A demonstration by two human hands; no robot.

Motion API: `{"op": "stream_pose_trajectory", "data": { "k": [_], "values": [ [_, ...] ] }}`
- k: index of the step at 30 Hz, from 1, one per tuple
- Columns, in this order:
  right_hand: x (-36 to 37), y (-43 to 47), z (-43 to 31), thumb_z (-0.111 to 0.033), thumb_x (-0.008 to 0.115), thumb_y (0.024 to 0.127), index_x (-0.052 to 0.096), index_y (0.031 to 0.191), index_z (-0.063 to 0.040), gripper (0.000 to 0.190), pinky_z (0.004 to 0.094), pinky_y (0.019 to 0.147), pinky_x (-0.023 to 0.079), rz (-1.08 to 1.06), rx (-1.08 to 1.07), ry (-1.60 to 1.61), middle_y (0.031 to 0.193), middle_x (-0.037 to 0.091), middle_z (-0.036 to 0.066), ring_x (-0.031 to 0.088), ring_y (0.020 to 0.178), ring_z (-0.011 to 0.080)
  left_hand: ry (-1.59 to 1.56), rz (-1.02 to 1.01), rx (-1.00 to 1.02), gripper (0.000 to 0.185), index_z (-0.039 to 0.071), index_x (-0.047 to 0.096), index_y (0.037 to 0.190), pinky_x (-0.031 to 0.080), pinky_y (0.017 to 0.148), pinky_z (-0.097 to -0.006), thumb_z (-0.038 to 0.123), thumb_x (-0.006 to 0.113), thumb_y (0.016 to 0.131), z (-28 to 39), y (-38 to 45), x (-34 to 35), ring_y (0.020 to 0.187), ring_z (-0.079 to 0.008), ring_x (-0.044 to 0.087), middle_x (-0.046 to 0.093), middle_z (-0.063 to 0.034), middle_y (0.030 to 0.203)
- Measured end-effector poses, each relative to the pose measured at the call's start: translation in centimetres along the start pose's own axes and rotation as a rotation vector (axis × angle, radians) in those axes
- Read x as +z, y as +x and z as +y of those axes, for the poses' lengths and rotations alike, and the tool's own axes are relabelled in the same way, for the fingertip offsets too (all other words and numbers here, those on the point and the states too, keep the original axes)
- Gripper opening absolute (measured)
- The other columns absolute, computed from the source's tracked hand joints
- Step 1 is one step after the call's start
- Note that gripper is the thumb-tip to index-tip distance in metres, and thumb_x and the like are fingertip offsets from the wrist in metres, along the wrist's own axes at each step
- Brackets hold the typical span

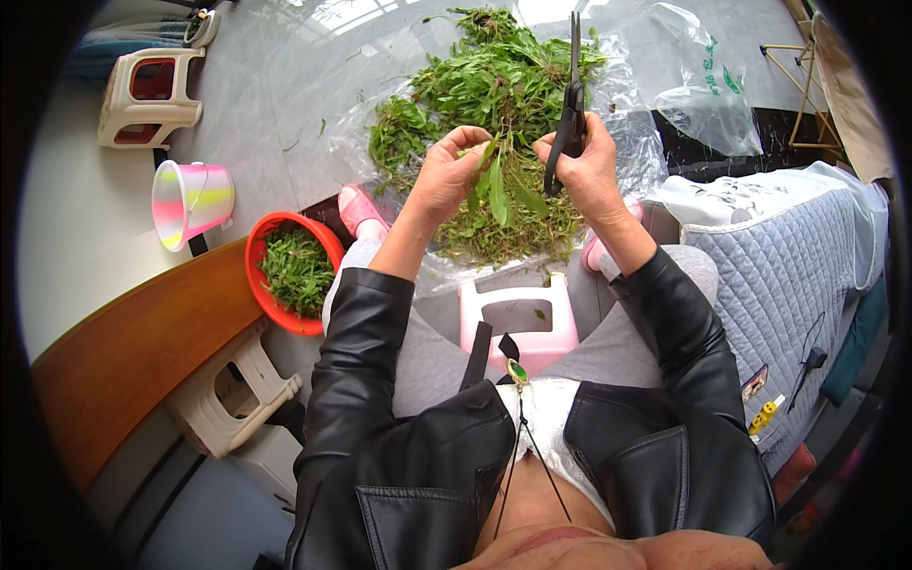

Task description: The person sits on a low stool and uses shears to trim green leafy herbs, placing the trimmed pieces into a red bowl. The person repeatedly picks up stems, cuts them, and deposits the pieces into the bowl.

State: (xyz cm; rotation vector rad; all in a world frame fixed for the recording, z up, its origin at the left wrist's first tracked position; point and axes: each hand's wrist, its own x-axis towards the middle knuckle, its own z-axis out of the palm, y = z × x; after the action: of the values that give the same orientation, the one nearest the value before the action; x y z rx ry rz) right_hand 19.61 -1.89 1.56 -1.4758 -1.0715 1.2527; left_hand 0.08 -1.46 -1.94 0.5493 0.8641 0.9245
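Between the thumb and fingers of my left hand [449, 171] is a leafy green plant [499, 189], its long leaves hanging down. My right hand [586, 160] grips black-handled scissors [566, 128], whose blades point away from me and look closed. Both hands are over a large heap of leafy greens [491, 85] with roots and stems, spread on a clear plastic sheet [627, 92]. Nearer to me, the heap turns to yellowish trimmings [509, 239]. A red basin [256, 249] with loose greens [296, 274] in it stands by my left leg.
A pink plastic stool [520, 313] is between my legs. To the left are a multicoloured bucket [192, 203], a beige stool [151, 96] and a wooden board [149, 342]. On the right are a quilted sofa cover [776, 249], a plastic bag [705, 92] and a folding-frame chair [812, 92].
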Motion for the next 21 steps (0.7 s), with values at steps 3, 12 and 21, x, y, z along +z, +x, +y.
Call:
{"op": "stream_pose_trajectory", "data": {
  "k": [3,12,21],
  "values": [
    [0.0,-0.1,0.3,-0.007,0.077,0.072,0.049,0.094,-0.003,0.036,0.0238,0.065,0.048,-0.016,-0.014,-0.042,0.08,0.058,0.001,0.055,0.07,0.0079,-0.009,0.044,-0.089,0.015,0.007,0.057,0.105,0.051,0.068,-0.0212,0.014,0.063,0.093,0.1,-0.1,0.0,0.081,-0.0078,0.062,0.063,0.0001,0.094],
    [0.6,-1.0,0.5,-0.006,0.077,0.072,0.048,0.098,-0.002,0.039,0.0235,0.064,0.05,-0.098,-0.071,-0.096,0.08,0.064,0.003,0.059,0.071,0.0084,0.081,0.144,-0.117,0.009,0.008,0.057,0.098,0.049,0.064,-0.0231,0.013,0.062,0.091,-0.7,0.4,-0.4,0.072,-0.0068,0.057,0.062,0.0012,0.086],
    [0.9,-1.1,0.8,-0.005,0.078,0.072,0.048,0.099,-0.002,0.04,0.0239,0.065,0.05,-0.115,-0.016,0.028,0.084,0.065,0.005,0.06,0.073,0.0085,0.747,0.341,-0.008,0.016,0.003,0.059,0.094,0.042,0.052,-0.0242,0.017,0.064,0.089,-1.8,1.1,-0.9,0.064,-0.0059,0.053,0.062,-0.0006,0.076]
  ]
}}
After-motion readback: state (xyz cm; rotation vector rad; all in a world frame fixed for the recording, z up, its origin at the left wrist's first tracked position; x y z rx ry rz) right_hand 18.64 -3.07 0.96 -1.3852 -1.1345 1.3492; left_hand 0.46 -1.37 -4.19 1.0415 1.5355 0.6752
